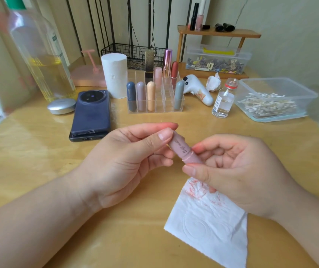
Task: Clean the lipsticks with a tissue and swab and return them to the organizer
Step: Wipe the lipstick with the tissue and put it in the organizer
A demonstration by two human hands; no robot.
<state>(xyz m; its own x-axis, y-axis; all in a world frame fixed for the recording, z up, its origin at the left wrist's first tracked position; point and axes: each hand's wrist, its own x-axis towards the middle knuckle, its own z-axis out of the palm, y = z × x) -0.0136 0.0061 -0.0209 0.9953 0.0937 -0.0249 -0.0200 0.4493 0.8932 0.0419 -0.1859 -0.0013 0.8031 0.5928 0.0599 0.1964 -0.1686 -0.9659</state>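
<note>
A dusty pink lipstick (181, 148) lies tilted between both hands above the wooden table. My left hand (127, 161) pinches its upper cap end with thumb and fingers. My right hand (238, 171) grips its lower end, fingers curled round it. Under my right hand a white tissue (209, 225) lies flat, smeared red at its top. The clear acrylic organizer (166, 95) stands behind, holding several capped lipsticks. A clear tub of cotton swabs (270, 105) sits at the right.
A small glass bottle of clear liquid (223, 101) stands by the swab tub. Two stacked phones (91, 113), a tissue roll (114, 74), a silver compact (61, 105) and a tall bottle (40, 55) are at the left. A crumpled tissue (213, 83) lies behind.
</note>
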